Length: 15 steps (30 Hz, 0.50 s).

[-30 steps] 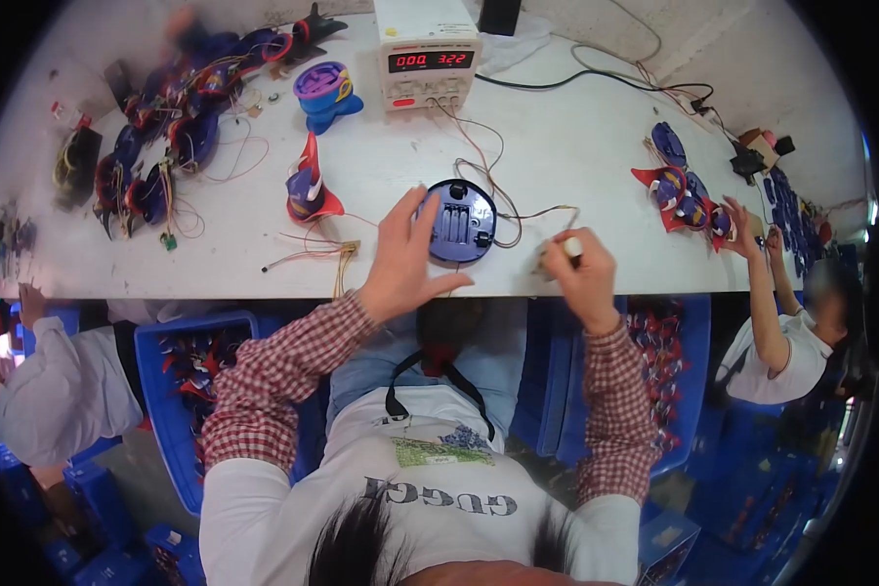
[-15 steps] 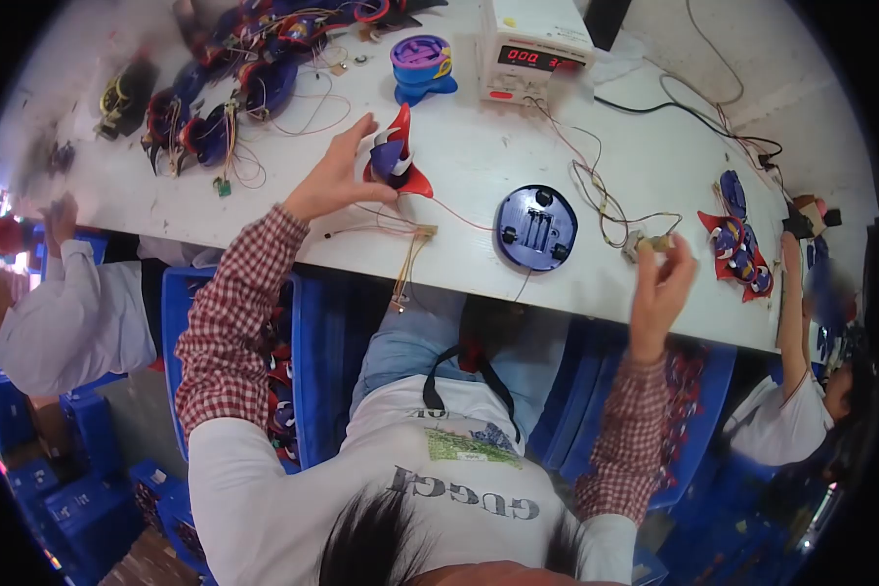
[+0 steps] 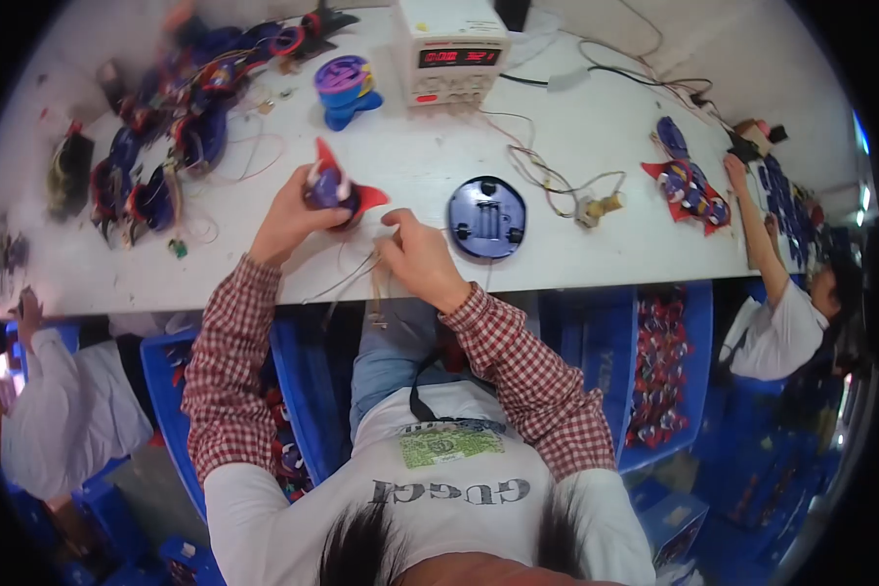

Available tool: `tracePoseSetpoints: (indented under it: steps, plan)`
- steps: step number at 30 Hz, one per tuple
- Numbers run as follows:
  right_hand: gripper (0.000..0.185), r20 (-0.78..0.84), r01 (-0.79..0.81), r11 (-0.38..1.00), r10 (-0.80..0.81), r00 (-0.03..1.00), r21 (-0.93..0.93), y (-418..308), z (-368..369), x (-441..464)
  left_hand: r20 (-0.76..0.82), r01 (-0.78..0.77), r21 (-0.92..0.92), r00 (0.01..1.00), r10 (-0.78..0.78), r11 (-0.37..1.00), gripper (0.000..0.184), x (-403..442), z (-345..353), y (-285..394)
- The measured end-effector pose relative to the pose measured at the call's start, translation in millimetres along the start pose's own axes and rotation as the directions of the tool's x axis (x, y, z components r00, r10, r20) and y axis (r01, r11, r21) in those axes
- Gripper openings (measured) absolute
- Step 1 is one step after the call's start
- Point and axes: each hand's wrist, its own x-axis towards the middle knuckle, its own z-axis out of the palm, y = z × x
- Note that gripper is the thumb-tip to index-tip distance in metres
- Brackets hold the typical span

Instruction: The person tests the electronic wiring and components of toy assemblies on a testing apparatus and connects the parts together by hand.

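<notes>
My left hand [image 3: 288,217] is wrapped round a red and dark-blue plastic toy part [image 3: 328,186] with pointed red fins, just above the white table. Thin wires [image 3: 347,280] hang below it toward the table's front edge, with a small board [image 3: 377,314] at their end. My right hand [image 3: 422,256] is closed beside these wires, thumb and forefinger bent together; whatever is between the fingertips is hidden. To its right lies a round dark-blue base [image 3: 487,217] with a slotted battery compartment, open side up.
A power supply [image 3: 451,61] with a red display stands at the back, its leads running to a small metal-coloured piece [image 3: 596,207]. Wired toy parts [image 3: 200,137] crowd the left; a blue-purple round toy [image 3: 345,90] stands nearby. Finished-looking parts [image 3: 689,186] lie right. Blue bins [image 3: 610,391] and co-workers flank me.
My left hand has closed round the toy part it was open beside. My right hand has moved left from the lead ends to the hanging wires. The camera view has shifted.
</notes>
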Motion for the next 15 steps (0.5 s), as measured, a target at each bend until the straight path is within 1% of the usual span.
tracePoseSetpoints:
  steps: [1,3,4,5,6,8,9,10,11,12,13,15]
  plan:
    - [0.033,0.011,-0.047,0.987,0.046,0.999,0.155,0,-9,-5,-0.017,-0.049,-0.098,0.999,0.048,0.994,0.068,-2,0,-5]
    - [0.027,0.081,-0.156,0.915,0.135,0.987,0.373,-5,-27,-15,-0.022,-0.046,-0.275,0.999,0.042,0.960,0.057,-15,7,2]
    - [0.024,0.087,-0.168,0.888,0.144,0.986,0.428,-8,-41,-18,0.050,-0.039,-0.319,0.997,0.058,0.947,0.056,-16,11,6]
    - [0.022,0.082,-0.161,0.861,0.139,0.987,0.482,-6,-57,-20,0.059,-0.032,-0.291,0.997,0.051,0.956,0.059,-20,21,16]
    - [0.017,0.029,-0.084,0.884,0.080,0.996,0.459,-1,-70,-18,0.071,-0.023,-0.282,0.996,0.045,0.959,0.059,-18,29,13]
    - [0.017,-0.078,0.048,0.940,-0.023,0.997,0.337,9,-97,-11,0.150,-0.025,-0.322,0.986,0.077,0.946,0.058,-18,55,31]
    - [0.017,-0.128,0.057,0.948,-0.018,0.992,0.313,18,-107,-6,0.191,-0.045,-0.329,0.975,0.113,0.943,0.058,-13,71,36]
    - [0.015,-0.193,0.134,0.979,-0.104,0.976,0.152,33,-112,1,0.204,-0.063,-0.245,0.972,0.115,0.967,0.057,-10,83,39]
    - [0.013,-0.234,0.195,0.981,-0.193,0.953,-0.014,49,-116,10,0.209,-0.079,-0.159,0.972,0.112,0.984,0.056,-6,93,41]
    - [0.013,-0.251,0.193,0.981,-0.194,0.948,-0.027,61,-116,16,0.224,-0.091,-0.163,0.966,0.127,0.982,0.056,-3,100,40]
    - [0.012,-0.329,0.230,0.953,-0.285,0.900,-0.195,75,-114,21,0.233,-0.091,-0.146,0.964,0.124,0.985,0.056,2,109,38]
    - [0.009,-0.419,0.236,0.825,-0.481,0.770,-0.514,98,-104,29,0.246,-0.091,-0.105,0.962,0.114,0.990,0.056,9,126,33]
